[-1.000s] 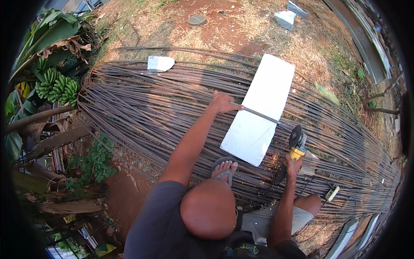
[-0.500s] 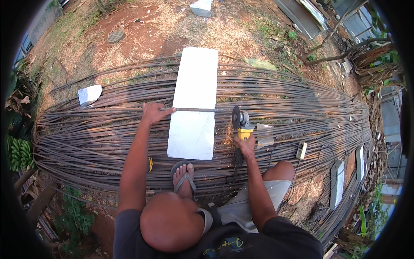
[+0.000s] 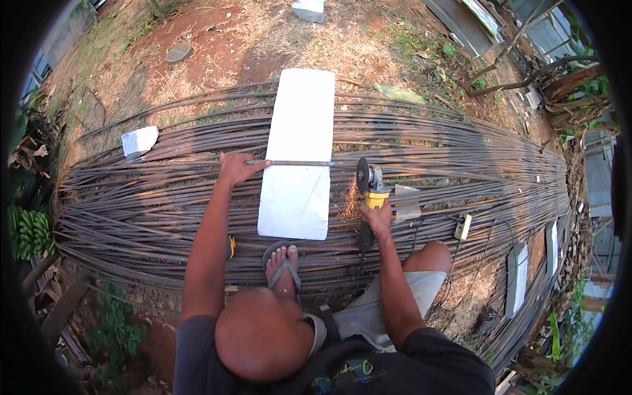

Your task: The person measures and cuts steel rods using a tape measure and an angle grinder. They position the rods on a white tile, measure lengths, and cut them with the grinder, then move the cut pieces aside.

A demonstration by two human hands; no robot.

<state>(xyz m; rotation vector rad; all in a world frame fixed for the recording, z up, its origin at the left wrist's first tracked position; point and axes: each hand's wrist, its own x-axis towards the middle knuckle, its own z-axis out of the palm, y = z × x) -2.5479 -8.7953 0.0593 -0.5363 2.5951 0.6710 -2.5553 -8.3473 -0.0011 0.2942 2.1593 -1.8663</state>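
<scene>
A white rectangular block (image 3: pixel 299 122) lies across a broad bed of long steel bars. One short steel bar (image 3: pixel 299 163) crosses the block from side to side. My left hand (image 3: pixel 236 169) is closed on the bar's left end, one finger reaching along it to the block's edge. My right hand (image 3: pixel 377 218) grips the yellow body of an angle grinder (image 3: pixel 376 198), held upright to the right of the block. Its dark disc (image 3: pixel 363 176) faces the bar's right end, and orange sparks (image 3: pixel 352 199) show below the disc. Whether disc and bar touch, I cannot tell.
Rusty steel bars (image 3: pixel 447 151) spread left and right under everything. A white chunk (image 3: pixel 139 141) lies at left, a pale socket strip (image 3: pixel 463 227) with a cable at right, and more blocks (image 3: pixel 517 280) farther right. My sandalled foot (image 3: pixel 284 265) stands just below the block.
The view has shifted slightly. My hands, the bar and the grinder keep nearly the same places on and beside the block, and sparks show in both frames.
</scene>
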